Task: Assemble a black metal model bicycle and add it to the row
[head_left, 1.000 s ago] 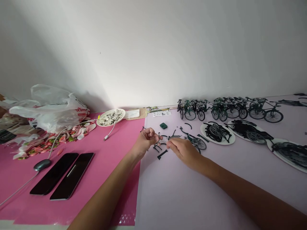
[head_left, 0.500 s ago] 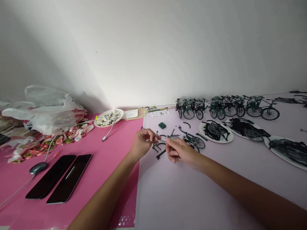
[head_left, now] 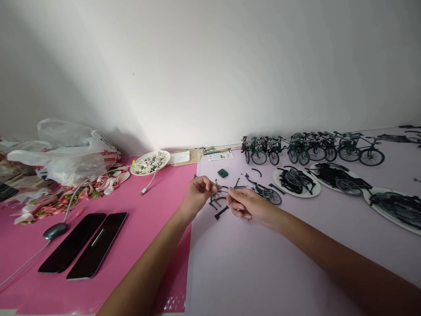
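Observation:
My left hand [head_left: 198,193] is curled in a pinch on a thin metal part [head_left: 221,188] of a small model bicycle. My right hand [head_left: 246,203] is pinched on the other end of the same part, and the two hands almost touch above the pale table. Loose black and green bicycle pieces [head_left: 221,212] lie just under and behind the hands, among them a partly built green frame with a wheel [head_left: 270,195]. What exactly the part is stays too small to tell.
A row of finished model bicycles [head_left: 312,149] lines the wall at the right. White plates [head_left: 312,191] hold dark parts. On the pink mat lie two phones [head_left: 85,243], a mouse [head_left: 56,230], a cable, a bowl [head_left: 149,161] and a plastic bag [head_left: 66,151].
My right hand has drawn slightly toward me and curled tighter on the part. The left hand has stayed in place. The view has shifted a little.

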Demonstrator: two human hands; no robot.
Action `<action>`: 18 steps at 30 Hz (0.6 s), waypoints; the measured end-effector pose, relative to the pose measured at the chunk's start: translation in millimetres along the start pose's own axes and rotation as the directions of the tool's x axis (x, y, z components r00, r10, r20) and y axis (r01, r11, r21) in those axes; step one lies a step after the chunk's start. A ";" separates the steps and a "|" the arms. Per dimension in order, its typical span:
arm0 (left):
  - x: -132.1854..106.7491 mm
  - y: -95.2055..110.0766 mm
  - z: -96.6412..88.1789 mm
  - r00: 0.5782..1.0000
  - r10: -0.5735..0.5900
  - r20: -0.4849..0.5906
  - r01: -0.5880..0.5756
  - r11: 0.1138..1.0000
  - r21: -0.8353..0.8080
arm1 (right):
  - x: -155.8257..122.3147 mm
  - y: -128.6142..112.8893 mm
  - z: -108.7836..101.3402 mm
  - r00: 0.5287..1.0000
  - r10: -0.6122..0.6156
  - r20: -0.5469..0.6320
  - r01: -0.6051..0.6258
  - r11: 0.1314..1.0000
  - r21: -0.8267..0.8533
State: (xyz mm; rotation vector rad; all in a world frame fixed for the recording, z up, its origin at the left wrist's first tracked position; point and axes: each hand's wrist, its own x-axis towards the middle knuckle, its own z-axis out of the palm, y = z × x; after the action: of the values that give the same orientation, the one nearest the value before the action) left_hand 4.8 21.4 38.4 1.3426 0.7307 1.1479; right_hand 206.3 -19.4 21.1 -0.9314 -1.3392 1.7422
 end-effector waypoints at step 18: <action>-2.1 -10.3 2.1 0.997 -0.077 -0.027 0.076 0.997 -0.035 | -6.2 0.2 -1.9 0.908 -0.419 0.017 0.287 0.592 -0.753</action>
State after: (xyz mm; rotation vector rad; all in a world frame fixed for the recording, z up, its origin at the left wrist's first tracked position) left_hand 8.1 20.2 28.3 1.2624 0.7735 1.1154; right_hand 210.8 -24.1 21.3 -1.0925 -2.0148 0.7450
